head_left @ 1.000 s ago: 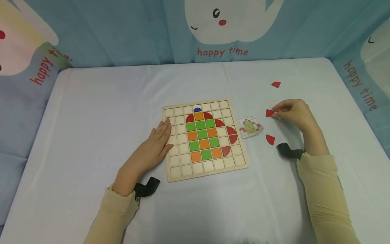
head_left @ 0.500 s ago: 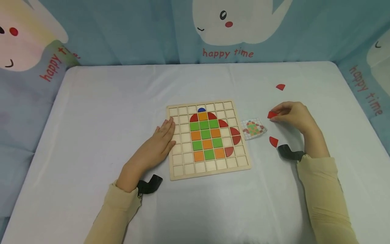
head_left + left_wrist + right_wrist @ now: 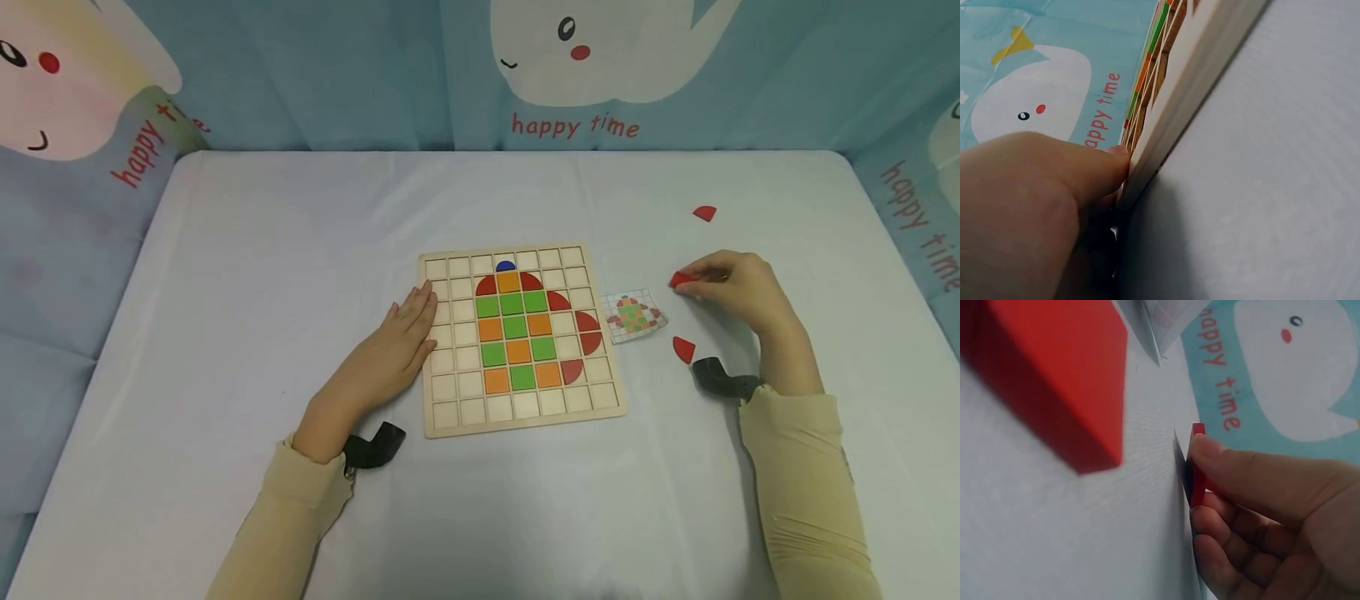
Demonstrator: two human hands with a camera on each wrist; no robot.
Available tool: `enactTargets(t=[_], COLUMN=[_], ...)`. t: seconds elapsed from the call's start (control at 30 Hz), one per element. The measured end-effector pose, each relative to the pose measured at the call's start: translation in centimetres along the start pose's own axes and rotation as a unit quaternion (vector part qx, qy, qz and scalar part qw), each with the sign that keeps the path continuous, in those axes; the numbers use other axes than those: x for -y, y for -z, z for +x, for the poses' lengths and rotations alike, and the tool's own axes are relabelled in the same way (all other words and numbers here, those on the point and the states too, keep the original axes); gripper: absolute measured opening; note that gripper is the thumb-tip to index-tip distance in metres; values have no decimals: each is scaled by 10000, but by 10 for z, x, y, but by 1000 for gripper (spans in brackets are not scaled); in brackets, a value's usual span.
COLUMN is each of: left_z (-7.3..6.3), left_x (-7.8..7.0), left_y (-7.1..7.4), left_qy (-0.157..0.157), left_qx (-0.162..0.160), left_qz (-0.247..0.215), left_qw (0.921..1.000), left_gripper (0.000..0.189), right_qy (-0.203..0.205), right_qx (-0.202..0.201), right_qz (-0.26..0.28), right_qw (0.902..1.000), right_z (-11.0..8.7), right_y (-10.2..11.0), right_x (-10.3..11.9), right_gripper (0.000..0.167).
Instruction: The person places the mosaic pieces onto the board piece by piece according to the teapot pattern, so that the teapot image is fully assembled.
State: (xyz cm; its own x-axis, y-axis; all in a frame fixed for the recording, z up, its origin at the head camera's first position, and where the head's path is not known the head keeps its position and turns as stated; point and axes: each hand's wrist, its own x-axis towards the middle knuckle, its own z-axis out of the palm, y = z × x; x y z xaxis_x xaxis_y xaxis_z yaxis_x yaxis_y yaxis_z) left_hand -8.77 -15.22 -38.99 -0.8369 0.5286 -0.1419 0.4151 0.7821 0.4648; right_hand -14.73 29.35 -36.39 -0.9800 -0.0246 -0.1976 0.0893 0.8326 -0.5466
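Observation:
A wooden grid board [image 3: 472, 412] lies mid-table, holding green and orange squares, red quarter-circles and a blue half-circle. My left hand [image 3: 382, 358] rests along its left border with fingers fairly straight; the left wrist view shows the thumb [image 3: 1100, 172] at the board's edge. To the right of the board, my right hand [image 3: 738, 287] pinches a red quarter-circle piece [image 3: 680, 279] between thumb and fingers, close to the tabletop. In the right wrist view the held red piece [image 3: 1197, 465] appears edge-on, partly covered by the thumb.
A small printed pattern card [image 3: 633, 315] lies against the board's right side. One loose red piece [image 3: 705, 213] lies beyond my right hand, another red piece [image 3: 683, 350] nearer me. Black wrist-worn devices [image 3: 375, 446] extend from both sleeves. A printed blue curtain [image 3: 337, 75] borders the table.
My right fingers have closed further over the red piece, covering more of it, and its orientation has shifted slightly. The left hand stays on the board. The whole head view has drifted somewhat.

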Motion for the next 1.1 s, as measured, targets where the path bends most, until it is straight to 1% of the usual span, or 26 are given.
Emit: enactTargets(t=[0.3, 0.53, 0.8, 0.87, 1.0, 1.1], left_z=[0, 0, -1, -1, -1, -1], left_x=[-1, -3, -1, -1, -1, -2], left_y=[-1, 1, -1, -1, -1, 0], left_qy=[78, 25, 40, 43, 32, 20], left_qx=[-1, -2, -55, -56, -49, -78], left_qz=[14, -20, -6, -8, -11, -27], left_qw=[10000, 10000, 10000, 10000, 10000, 10000], left_gripper=[59, 58, 59, 59, 59, 59], right_qy=[-5, 313, 18, -17, -94, 31], right_qx=[41, -257, -477, -514, -505, -498], right_qz=[162, 285, 407, 471, 825, 1091], right_qw=[9999, 9988, 9980, 9976, 9953, 9928], right_z=[-2, -2, 0, -1, -3, -4], right_y=[2, 1, 3, 4, 7, 9], right_x=[0, -5, -6, -5, -2, 5], right_gripper=[40, 37, 34, 36, 41, 40])
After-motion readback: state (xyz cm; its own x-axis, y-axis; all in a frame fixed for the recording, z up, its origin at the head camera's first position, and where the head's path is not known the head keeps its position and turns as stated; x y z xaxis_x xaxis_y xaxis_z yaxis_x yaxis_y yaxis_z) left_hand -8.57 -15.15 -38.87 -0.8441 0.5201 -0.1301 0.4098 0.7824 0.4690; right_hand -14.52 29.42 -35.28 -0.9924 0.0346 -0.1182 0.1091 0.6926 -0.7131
